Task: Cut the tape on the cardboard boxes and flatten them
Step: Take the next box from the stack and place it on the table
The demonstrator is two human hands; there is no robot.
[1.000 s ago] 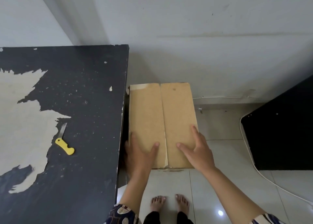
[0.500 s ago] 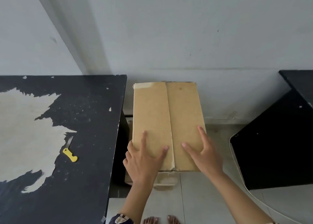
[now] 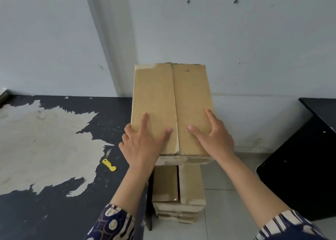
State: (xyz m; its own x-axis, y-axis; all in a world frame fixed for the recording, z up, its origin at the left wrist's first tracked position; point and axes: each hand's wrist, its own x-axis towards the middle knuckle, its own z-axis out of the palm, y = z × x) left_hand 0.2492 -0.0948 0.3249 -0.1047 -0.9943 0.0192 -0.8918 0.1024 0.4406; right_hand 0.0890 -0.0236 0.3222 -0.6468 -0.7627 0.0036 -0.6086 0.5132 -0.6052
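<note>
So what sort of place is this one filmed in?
Probably a plain room at home or a back storeroom: a worn black table with peeling surface, a bare painted wall, tiled floor, and cardboard boxes stacked beside the table.

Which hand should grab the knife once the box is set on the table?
Left, probably. The knife lies on the table just left of the left hand; the right hand is across the box.

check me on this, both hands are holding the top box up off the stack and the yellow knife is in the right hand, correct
Not quite. In the head view the yellow knife lies on the black table, in neither hand. The left hand and right hand do both hold the top box above the stack.
</note>
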